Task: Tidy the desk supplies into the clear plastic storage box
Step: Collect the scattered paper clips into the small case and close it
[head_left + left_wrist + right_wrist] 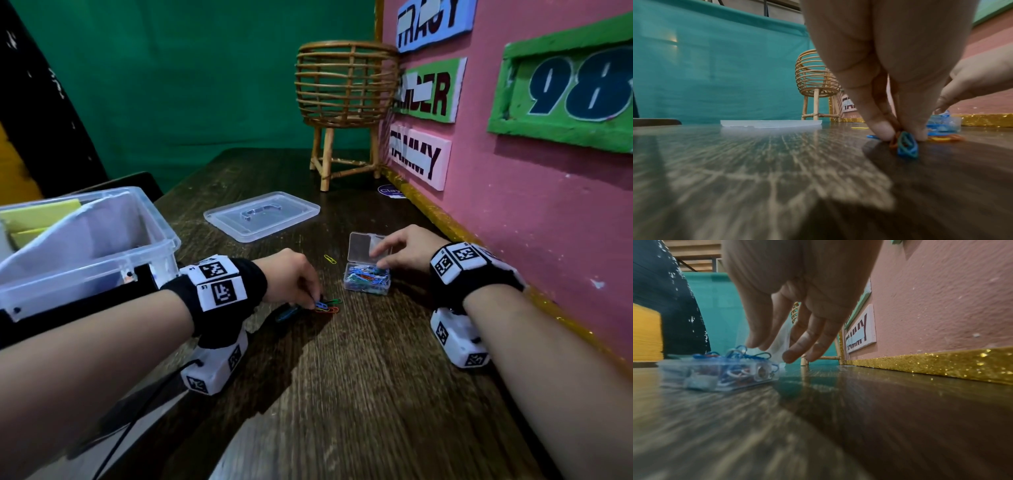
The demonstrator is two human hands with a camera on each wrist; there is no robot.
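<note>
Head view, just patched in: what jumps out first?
The left hand pinches loose coloured paper clips off the dark desk. Right of it, the right hand hovers over the small open clip case. The clear storage box stands far left, its lid lying behind.

Rattan basket stand point(346, 102) top centre, on dark wood desk point(359, 394). Pink board point(548, 212) on right with name signs, green "98" plaque point(568, 85). Green cloth backdrop point(188, 78) upper left.
</note>
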